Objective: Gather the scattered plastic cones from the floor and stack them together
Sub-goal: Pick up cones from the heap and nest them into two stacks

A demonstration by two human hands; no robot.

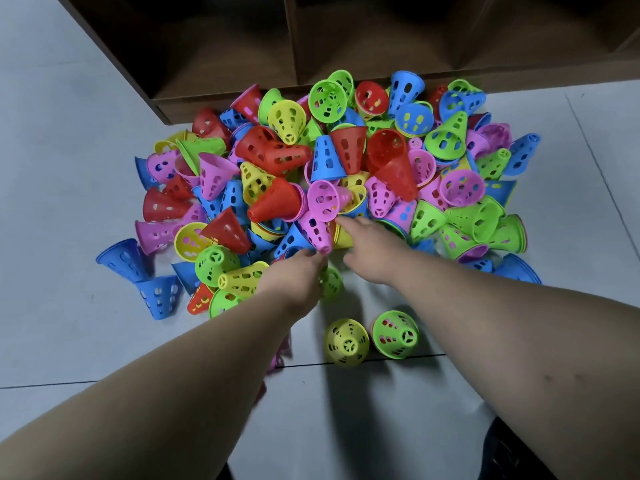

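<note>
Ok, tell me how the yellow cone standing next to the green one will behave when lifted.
The yellow cone is probably light: its wall is full of cut-out slots. Standing on its wide rim, it seems unlikely to tip. Laid sideways, like those in the pile, it would likely roll in a curve.

Cone pile (346, 147) on floor (69, 168), against wooden shelf unit (221, 46). Left hand (299, 270): fingertips at pink cone (313, 230) tip, grip unclear. Right hand (369, 245): fingers extended into the pile's near edge. Yellow stack (346, 342) and green stack (396, 336) stand upright just beside each other, nearer the person.
</note>
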